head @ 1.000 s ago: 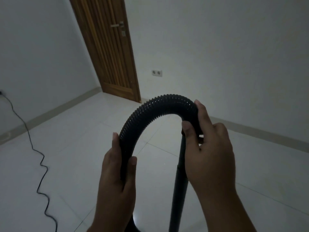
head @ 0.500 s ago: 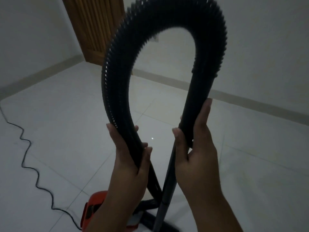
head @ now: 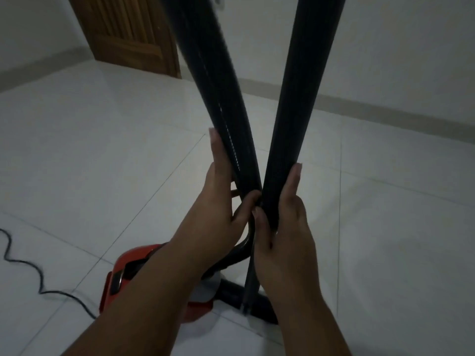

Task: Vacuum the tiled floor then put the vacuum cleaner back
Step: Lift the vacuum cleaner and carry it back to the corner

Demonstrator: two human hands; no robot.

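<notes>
A black ribbed vacuum hose (head: 218,93) rises out of the top of the view as two strands that meet between my hands. My left hand (head: 218,209) holds the left strand, thumb wrapped round it and fingers along its side. My right hand (head: 285,227) grips the smooth right strand, the wand (head: 300,98), with thumb and fingers round it. Below my hands the red vacuum cleaner body (head: 128,276) sits on the white tiled floor (head: 102,163), partly hidden by my left forearm. The thin wand tube runs down to the black floor head (head: 246,301).
A black power cord (head: 23,268) snakes over the tiles at the left toward the vacuum body. A wooden door (head: 128,34) stands at the back left, with a wall socket (head: 218,0) beside it. White walls with a pale skirting board (head: 385,111) bound the floor.
The hose loop has risen out of the top of the view and its two strands have come together. My hands have moved closer, and the view has tilted down onto the vacuum body.
</notes>
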